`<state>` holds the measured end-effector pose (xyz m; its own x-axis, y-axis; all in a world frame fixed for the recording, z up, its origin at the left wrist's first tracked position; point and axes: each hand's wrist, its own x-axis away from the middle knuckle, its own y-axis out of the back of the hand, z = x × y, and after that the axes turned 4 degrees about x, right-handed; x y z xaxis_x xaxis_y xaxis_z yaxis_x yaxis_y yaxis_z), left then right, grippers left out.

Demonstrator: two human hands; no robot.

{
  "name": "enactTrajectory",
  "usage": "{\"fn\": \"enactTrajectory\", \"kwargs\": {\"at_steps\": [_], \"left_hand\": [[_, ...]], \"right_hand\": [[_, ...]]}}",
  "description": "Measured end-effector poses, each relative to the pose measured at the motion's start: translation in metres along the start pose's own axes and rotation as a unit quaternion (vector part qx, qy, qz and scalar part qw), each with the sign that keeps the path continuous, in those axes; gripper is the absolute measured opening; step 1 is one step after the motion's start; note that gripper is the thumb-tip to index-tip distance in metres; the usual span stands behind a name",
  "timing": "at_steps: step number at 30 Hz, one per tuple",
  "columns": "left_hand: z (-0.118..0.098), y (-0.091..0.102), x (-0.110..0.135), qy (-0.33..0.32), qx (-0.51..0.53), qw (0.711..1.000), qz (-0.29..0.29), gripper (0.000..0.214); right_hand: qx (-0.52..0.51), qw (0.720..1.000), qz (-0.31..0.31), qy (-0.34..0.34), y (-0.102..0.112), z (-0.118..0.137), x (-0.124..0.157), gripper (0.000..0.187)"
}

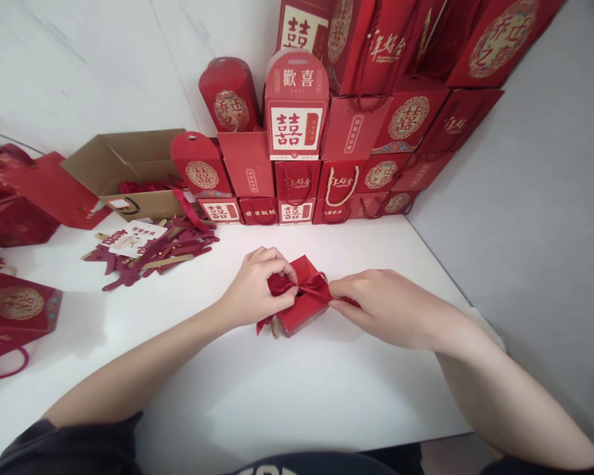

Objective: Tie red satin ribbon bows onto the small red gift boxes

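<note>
A small red gift box (304, 315) lies on the white table (277, 389), with a red ribbon (307, 284) tied across its top. My left hand (257, 285) is closed on the ribbon's left loop, fingers pinched together over the box's left corner. My right hand (376, 305) pinches the ribbon's right end at the box's right edge. A loose ribbon tail (263, 324) hangs below the left hand.
Red gift boxes and bags (356, 105) are stacked against the wall at the back. An open cardboard carton (123, 168) stands back left, with a pile of dark red ribbons and tags (153, 247) before it. More red bags (14, 310) lie at the left edge.
</note>
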<state>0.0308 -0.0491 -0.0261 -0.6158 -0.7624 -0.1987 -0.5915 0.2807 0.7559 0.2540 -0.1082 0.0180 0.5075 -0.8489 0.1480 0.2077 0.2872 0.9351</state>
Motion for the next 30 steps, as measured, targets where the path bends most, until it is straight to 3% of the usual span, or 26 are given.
{"fn": "enactTrajectory", "kwargs": {"at_steps": [4,8,11,13,18,21,27,30], "left_hand": [[0.000,0.002,-0.001,-0.002,0.001,1.000,0.005,0.008],[0.002,0.018,-0.003,-0.023,0.025,0.998,0.045,0.017],[0.004,0.037,-0.006,-0.065,0.048,0.994,0.073,0.028],[0.005,0.048,-0.007,-0.089,0.043,0.991,0.090,0.022],[0.012,0.056,-0.008,-0.066,0.041,0.988,0.134,0.015],[0.016,0.053,-0.008,-0.057,0.055,0.983,0.163,0.018],[0.025,0.048,-0.010,0.009,0.126,0.969,0.212,0.026],[0.028,0.047,-0.011,0.015,0.147,0.966,0.210,0.031]], "right_hand": [[0.030,0.999,0.021,0.018,0.000,-0.007,0.005,0.026],[0.026,0.999,0.034,-0.011,0.006,-0.017,0.010,0.023],[-0.028,0.999,0.002,-0.042,0.015,-0.026,0.009,0.031],[-0.082,0.995,-0.018,-0.046,0.019,-0.031,0.004,0.036],[-0.224,0.969,-0.057,-0.084,0.007,-0.030,-0.021,0.042],[-0.327,0.943,-0.010,-0.064,-0.005,-0.029,-0.032,0.034],[-0.486,0.862,0.142,-0.009,-0.016,-0.036,-0.041,0.032],[-0.501,0.855,0.134,-0.001,-0.019,-0.038,-0.044,0.034]]}}
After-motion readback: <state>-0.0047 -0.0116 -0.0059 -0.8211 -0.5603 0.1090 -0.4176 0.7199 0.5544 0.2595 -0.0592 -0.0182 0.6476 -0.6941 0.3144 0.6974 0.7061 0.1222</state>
